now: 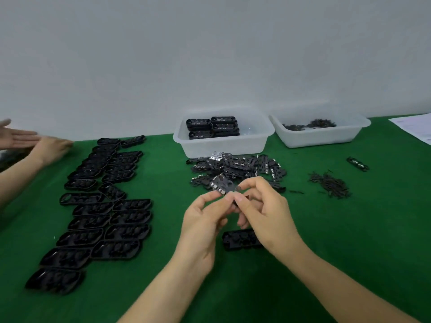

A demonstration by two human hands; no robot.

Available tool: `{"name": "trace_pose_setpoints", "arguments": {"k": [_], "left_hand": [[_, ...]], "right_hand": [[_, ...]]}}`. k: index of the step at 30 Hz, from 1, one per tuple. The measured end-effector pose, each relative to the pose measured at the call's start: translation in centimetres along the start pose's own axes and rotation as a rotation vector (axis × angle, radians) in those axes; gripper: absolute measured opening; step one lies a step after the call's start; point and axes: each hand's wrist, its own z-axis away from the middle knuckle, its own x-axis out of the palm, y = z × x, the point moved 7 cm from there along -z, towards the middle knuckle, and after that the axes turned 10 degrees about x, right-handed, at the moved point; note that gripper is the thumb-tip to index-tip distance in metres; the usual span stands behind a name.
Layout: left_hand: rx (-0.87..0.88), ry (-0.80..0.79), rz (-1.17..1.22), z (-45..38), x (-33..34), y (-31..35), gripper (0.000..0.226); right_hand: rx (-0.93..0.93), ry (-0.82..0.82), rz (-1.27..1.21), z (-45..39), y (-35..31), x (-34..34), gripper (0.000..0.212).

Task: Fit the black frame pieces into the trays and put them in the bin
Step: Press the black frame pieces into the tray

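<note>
A flat black frame piece (222,184) with silver tabs is held up over the green table. My left hand (202,226) and my right hand (263,214) both pinch its near edge between thumb and fingers. Just behind it lies a heap of more frame pieces (242,167). One black tray (240,238) rests on the table under my right hand, partly hidden by it. Two rows of several black trays (102,206) fill the left side. The white bin (224,136) at the back holds several stacked trays (212,126).
A second white bin (319,132) with small black parts stands at the back right. A pile of thin black clips (330,184) and one loose piece (357,163) lie to the right. Paper (417,128) sits far right. Another person's hands (30,143) hover at the left edge.
</note>
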Motion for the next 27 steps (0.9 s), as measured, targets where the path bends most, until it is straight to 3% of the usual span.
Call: {"name": "trace_pose_setpoints", "arguments": {"k": [3,5,7,9,12,16,18,23,27], "left_hand": [[0.105,-0.079,-0.195,0.5,-0.1,0.3,0.055],[0.376,-0.147,-0.576,0.6,-0.4,1.6,0.062],[0.634,-0.276,-0.834,1.1,0.4,2.5,0.054],[0.736,-0.381,-0.940,1.3,1.0,2.4,0.037],[0.730,-0.400,-0.981,0.6,0.8,2.0,0.029],[0.687,-0.483,-1.073,0.1,0.6,0.6,0.030],[0.683,-0.519,-1.125,0.3,0.7,-0.1,0.033],[0.689,-0.472,-1.189,0.5,0.8,-0.1,0.018],[0.606,-0.494,-1.073,0.6,0.7,-0.4,0.013]], "right_hand": [[0.020,0.014,0.009,0.2,0.7,-1.2,0.006],[0.116,-0.102,-0.021,-0.1,1.8,-1.8,0.004],[0.175,-0.244,-0.041,-0.1,2.6,-1.9,0.006],[0.188,-0.305,-0.056,-0.2,3.4,-1.9,0.007],[0.092,-0.257,0.095,-0.5,4.2,-2.7,0.009],[-0.050,-0.288,0.626,-0.1,6.9,-3.0,0.059],[-0.077,-0.316,0.697,0.2,7.7,-2.6,0.068],[-0.165,-0.278,0.780,0.1,7.7,-2.2,0.052],[-0.190,-0.277,0.760,0.2,7.7,-2.3,0.034]]}}
